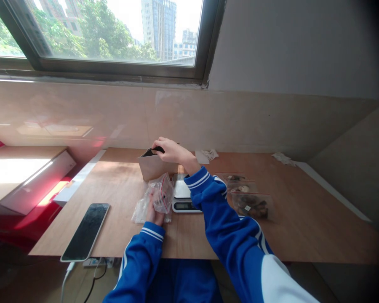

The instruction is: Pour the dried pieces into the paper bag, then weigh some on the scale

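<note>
My left hand (154,210) is closed on a clear zip bag (163,194) with a red seal line, held beside the scale; more clear plastic lies around the fingers. My right hand (167,150) is at the top of an open cardboard box (156,167), its fingers closed round a dark item (158,149). Between the box and my right sleeve sits a white digital scale (181,191), its display facing me. Right of my right forearm lie several zip bags, the nearest one (252,205) with brown pieces and a small white label.
A phone (86,231) with a white cable lies at the table's front left edge. White crumpled tissue (211,154) is by the wall, and another (283,159) lies at the back right. A window (113,33) is above the table (303,219).
</note>
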The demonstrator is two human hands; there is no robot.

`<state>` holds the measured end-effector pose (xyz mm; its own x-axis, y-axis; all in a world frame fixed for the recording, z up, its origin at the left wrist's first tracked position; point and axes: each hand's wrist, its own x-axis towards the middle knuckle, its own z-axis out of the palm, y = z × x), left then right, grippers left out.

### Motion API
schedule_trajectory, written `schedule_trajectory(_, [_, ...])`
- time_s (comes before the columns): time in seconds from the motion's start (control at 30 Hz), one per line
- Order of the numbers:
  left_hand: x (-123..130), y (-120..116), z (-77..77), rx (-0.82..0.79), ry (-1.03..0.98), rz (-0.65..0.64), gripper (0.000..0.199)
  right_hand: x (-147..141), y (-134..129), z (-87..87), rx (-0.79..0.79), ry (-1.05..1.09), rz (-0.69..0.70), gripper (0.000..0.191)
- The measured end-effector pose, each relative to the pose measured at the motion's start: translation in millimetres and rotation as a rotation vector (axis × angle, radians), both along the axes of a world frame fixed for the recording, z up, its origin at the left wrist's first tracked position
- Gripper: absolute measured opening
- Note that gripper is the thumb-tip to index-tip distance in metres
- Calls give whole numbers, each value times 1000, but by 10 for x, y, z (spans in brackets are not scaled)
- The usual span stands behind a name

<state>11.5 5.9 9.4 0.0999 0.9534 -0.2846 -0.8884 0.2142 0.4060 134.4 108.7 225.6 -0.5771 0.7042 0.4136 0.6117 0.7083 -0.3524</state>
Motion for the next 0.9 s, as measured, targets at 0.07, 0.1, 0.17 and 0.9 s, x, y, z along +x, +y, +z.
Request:
schedule_trajectory(0.07, [1, -3, 14, 1, -2, -4, 40, -18, -57, 0, 14, -32, -12, 20])
schedule_trajectory(0.1, [2, -4, 20, 1, -2, -6, 40, -27, -83, -4, 20, -41, -19, 21])
schedule_trajectory(0.17, [5, -7, 30, 0, -1, -9, 40, -46, -126, -19, 18, -47, -27, 24])
schedule_trajectory(0.9, [10, -29, 96, -72, 8, -5, 39, 75, -298, -186, 101, 202, -31, 21])
